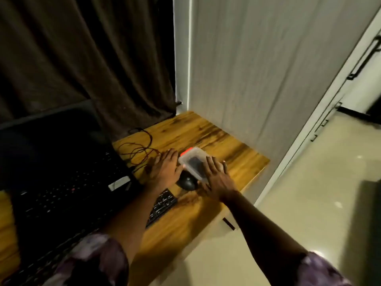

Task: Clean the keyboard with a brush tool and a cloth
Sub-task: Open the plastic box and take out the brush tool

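Sleeved forearms (pixel 257 223) are stretching forward; left hand (pixel 165 168) and right hand (pixel 216 178), fingers spread flat, are flanking the clear box (pixel 192 162) (dark contents, probably the tools) at 9 and 3 o'clock. The keyboard (pixel 162 205) is lying at its 7 o'clock.

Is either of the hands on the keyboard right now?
No, the left hand and right hand both touch the clear box.

Clear plastic box (pixel 192 162): contents dark, unidentifiable; near end covered by right hand (pixel 218 178).
Keyboard (pixel 162 203): largely hidden under left forearm (pixel 134 213); legends unreadable.
Mouse (pixel 186 182): partly hidden behind box.
Laptop (pixel 61 157): cut by left edge.
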